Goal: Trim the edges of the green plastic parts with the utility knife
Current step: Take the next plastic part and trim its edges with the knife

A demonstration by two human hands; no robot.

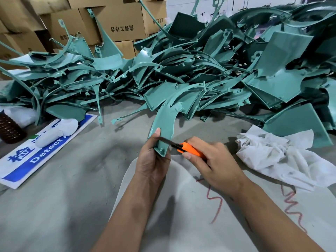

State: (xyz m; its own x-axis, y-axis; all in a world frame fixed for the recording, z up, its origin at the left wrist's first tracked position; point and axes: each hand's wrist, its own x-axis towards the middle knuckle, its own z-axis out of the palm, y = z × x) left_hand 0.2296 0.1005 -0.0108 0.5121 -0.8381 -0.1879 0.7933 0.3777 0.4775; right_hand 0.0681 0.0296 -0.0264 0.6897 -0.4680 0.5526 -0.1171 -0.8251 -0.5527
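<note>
My left hand grips the near end of a curved green plastic part, which arcs up and away toward the heap. An orange utility knife is held in my right hand, its dark blade lying across the part's near end, close to my left thumb. A large pile of green plastic parts covers the far half of the table.
A crumpled white cloth lies right of my hands. At the left lie a blue and white sign, a white object on it, and a dark ribbed bottle. Cardboard boxes stand behind the pile.
</note>
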